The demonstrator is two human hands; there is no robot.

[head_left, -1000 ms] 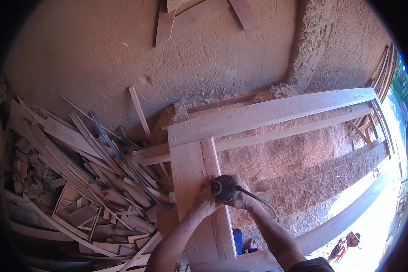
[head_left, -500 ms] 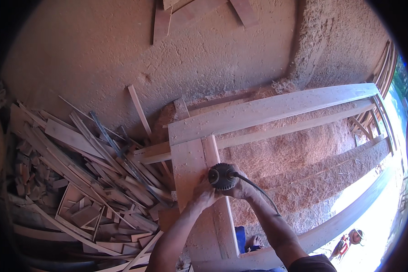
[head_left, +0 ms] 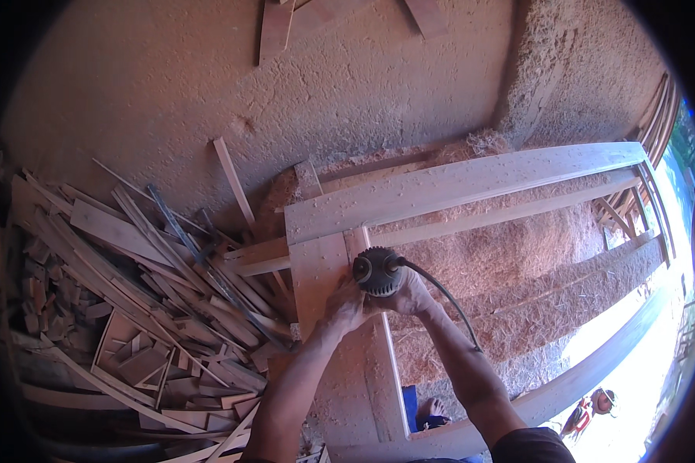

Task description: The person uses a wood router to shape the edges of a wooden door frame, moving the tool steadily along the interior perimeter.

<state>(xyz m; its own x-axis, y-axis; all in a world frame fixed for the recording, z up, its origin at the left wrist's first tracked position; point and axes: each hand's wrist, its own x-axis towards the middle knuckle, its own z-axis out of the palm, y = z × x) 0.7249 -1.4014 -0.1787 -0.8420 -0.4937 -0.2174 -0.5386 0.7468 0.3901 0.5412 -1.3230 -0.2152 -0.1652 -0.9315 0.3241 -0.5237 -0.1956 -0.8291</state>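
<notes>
A black corded router (head_left: 378,272) stands on a wide pale wooden frame (head_left: 316,270), at the inner edge of its near-left end board. My left hand (head_left: 346,305) is closed round the router's left side. From the right, my right hand (head_left: 411,298) wraps its body, with the fingers partly hidden. The black cord (head_left: 448,297) leaves the router's top and runs over my right forearm. Small shavings dot the board, and the tool's base and bit are hidden beneath the motor.
Offcuts and long strips (head_left: 154,309) lie heaped at the left. Shavings (head_left: 486,266) cover the ground under the frame's opening. A rough wall (head_left: 208,85) stands behind. My foot (head_left: 434,410) shows below the opening; another person (head_left: 587,413) is at the lower right, in bright light.
The router and both my hands have slid away from me along the end board's inner edge. The view has shifted slightly; the frame stays put.
</notes>
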